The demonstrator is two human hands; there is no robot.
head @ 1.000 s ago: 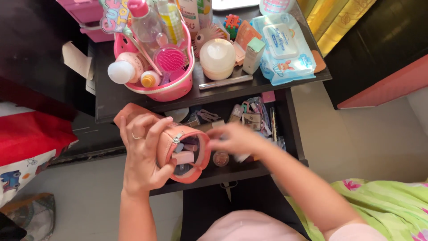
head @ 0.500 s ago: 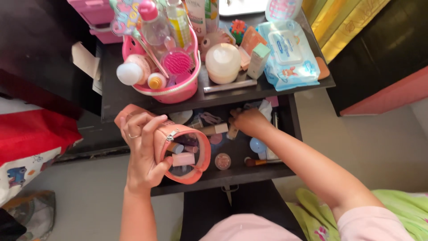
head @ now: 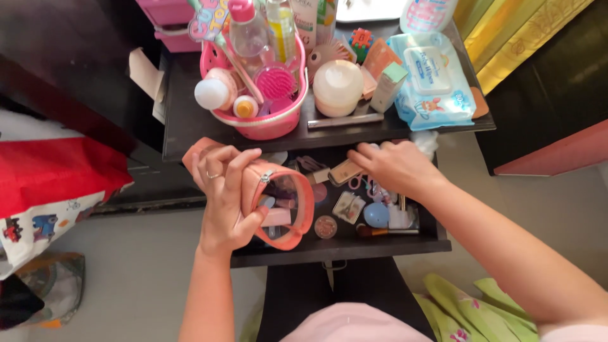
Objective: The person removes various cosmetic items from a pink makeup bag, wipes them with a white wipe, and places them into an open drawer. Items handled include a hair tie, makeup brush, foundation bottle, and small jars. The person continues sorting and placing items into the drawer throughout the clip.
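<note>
My left hand (head: 225,196) grips a salmon-pink zip pouch (head: 292,202), held open toward me over the drawer's left end; small tubes and a pink item show inside it. My right hand (head: 394,168) reaches into the open black drawer (head: 354,248) at its back, fingers on a small tan beige item (head: 344,171). In the drawer lie a round compact (head: 325,227), a patterned square packet (head: 349,207), a blue round thing (head: 376,215) and a brush (head: 380,232).
On the black table top above stand a pink basket of bottles (head: 259,95), a round cream jar (head: 337,87), a wet-wipes pack (head: 430,79) and a small green box (head: 389,87). A red cloth (head: 57,174) lies at left; yellow curtain (head: 513,38) top right.
My right hand went from the pouch's mouth back into the drawer and now touches a tan item at the rear. The view has shifted; the pouch stays in my left hand.
</note>
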